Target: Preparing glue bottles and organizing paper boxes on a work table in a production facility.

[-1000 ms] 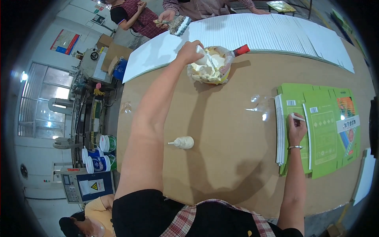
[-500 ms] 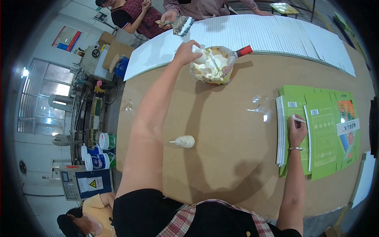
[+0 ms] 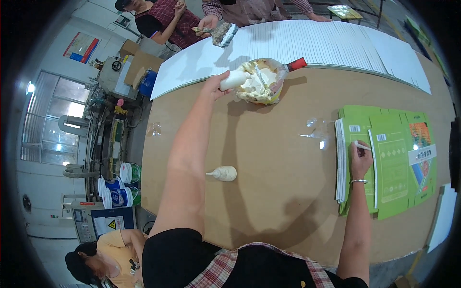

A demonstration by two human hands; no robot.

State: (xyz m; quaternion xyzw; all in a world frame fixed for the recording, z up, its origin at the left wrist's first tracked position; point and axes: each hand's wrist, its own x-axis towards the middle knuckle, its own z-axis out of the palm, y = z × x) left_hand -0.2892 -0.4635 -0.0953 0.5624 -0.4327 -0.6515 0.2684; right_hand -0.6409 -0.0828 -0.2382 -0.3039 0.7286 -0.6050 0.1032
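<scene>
My left hand (image 3: 216,85) is closed round a white plastic bottle (image 3: 233,80), its far end tilted against the left rim of the tub (image 3: 273,99) of thick cream-coloured paste. A tool with a red handle (image 3: 297,64) leans out over the tub's right side. On the right, my right hand (image 3: 361,156) pinches a small, slim white piece (image 3: 362,146), like a nozzle cap, above the green printed cardboard sheets (image 3: 394,163). Between my arms a small squeeze bottle (image 3: 224,173) with a pointed nozzle lies on its side.
Across the table a row of white strips or boards (image 3: 288,43) lies along the far edge. A co-worker's hand (image 3: 208,22) holds a wide, paste-covered brush (image 3: 224,35) over it. Clear tape (image 3: 317,129) sticks to the brown tabletop (image 3: 273,153). Buckets (image 3: 117,197) stand off to the left.
My left hand has drawn back from the tub, nearer to me and to the left, bringing more of the white bottle into sight. My right hand has barely moved.
</scene>
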